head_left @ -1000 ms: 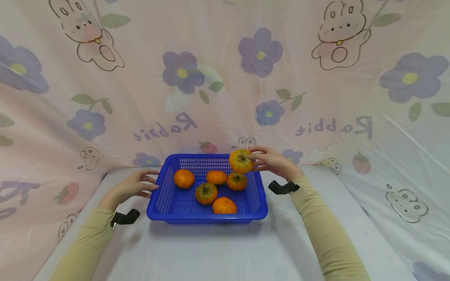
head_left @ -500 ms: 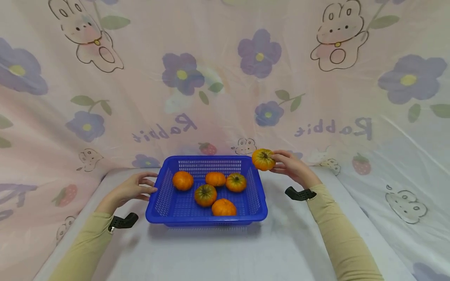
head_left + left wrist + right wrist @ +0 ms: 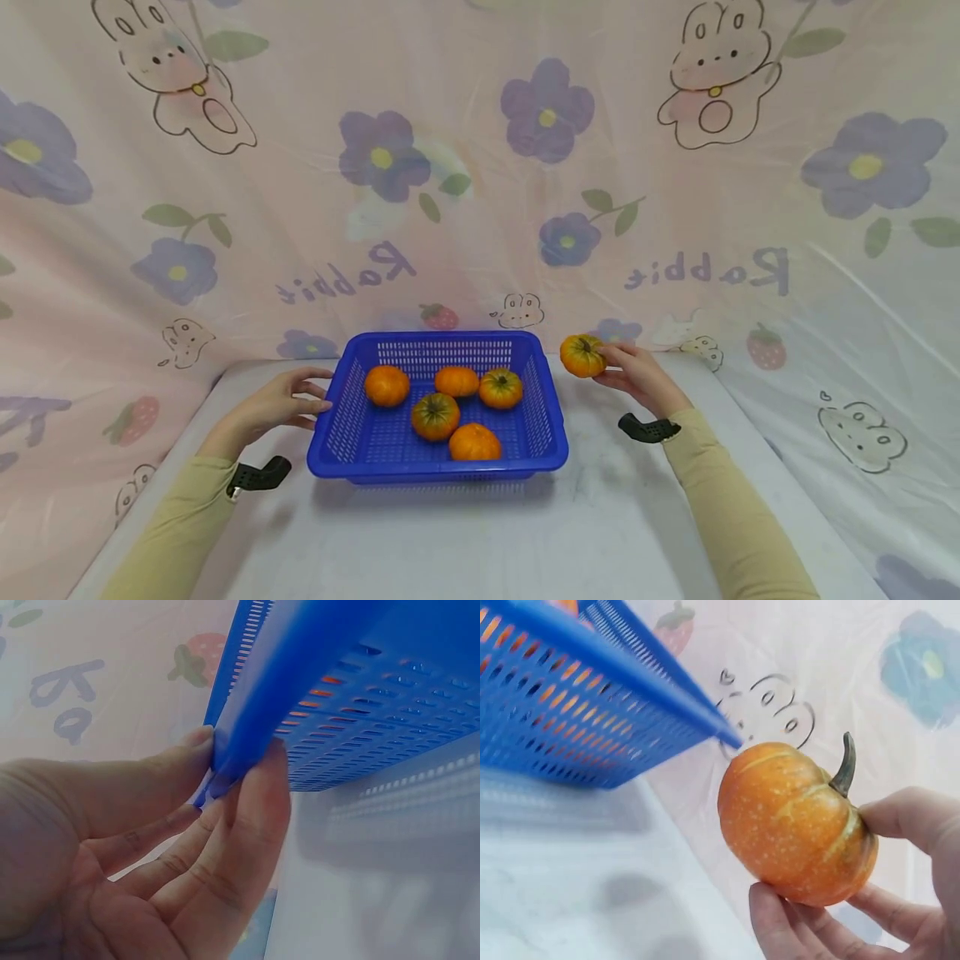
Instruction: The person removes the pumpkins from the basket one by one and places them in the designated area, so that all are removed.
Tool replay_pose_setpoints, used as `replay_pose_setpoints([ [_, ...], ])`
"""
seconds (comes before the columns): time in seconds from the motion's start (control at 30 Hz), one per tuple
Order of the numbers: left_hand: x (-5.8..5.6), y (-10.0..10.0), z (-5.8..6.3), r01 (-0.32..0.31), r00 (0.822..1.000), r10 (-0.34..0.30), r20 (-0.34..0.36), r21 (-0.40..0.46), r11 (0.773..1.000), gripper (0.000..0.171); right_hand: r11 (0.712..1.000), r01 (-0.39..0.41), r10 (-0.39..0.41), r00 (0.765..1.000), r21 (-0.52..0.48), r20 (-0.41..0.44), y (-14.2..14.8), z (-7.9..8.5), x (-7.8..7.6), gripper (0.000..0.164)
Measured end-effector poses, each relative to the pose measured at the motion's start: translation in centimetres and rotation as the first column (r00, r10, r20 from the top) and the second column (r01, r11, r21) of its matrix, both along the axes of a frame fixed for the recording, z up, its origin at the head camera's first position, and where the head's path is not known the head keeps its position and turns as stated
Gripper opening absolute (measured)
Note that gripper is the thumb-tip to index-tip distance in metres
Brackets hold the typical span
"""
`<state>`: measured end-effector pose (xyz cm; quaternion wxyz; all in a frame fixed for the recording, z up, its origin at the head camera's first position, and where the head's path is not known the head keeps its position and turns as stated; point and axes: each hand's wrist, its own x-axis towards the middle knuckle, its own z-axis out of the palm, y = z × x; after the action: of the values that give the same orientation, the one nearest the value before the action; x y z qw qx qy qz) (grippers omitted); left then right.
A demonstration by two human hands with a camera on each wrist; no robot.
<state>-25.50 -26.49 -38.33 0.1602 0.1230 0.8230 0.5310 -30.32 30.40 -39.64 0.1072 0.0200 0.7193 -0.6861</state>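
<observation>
In the head view my right hand (image 3: 636, 375) holds a small orange pumpkin (image 3: 583, 356) off the right side of a blue plastic basket (image 3: 435, 477). Seen from the right wrist, the pumpkin (image 3: 795, 825) has a curved dark stem, with the thumb near the stem and fingers beneath; it is raised above the table. My left hand (image 3: 273, 408) is at the basket's left rim. The left wrist view has the thumb and fingers pinching that rim (image 3: 262, 697). Inside the basket lie several more small pumpkins (image 3: 435, 417), some with greenish tops.
A white-covered table (image 3: 450, 542) bears the basket. Behind it and at both sides hangs a pale pink curtain (image 3: 480, 208) printed with rabbits, flowers and strawberries. Each wrist wears a black camera mount (image 3: 648, 428).
My right hand has carried the pumpkin from above the basket's back right corner to the right, then slightly down. The left hand has stayed at the rim.
</observation>
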Motion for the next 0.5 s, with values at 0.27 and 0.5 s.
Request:
replay_pose_setpoints([
  [0.27, -0.3, -0.2, -0.2, -0.008, 1.000, 0.008, -0.002, -0.027, 1.000, 0.068, 1.000, 0.009, -0.009, 1.000, 0.014, 0.018, 0.5, -2.0, 0.1, 0.059],
  [0.5, -0.4, -0.2, -0.2, -0.001, 1.000, 0.001, 0.000, -0.028, 1.000, 0.069, 0.999, 0.019, -0.020, 0.999, 0.028, 0.042, 0.0, -3.3, 0.0, 0.059],
])
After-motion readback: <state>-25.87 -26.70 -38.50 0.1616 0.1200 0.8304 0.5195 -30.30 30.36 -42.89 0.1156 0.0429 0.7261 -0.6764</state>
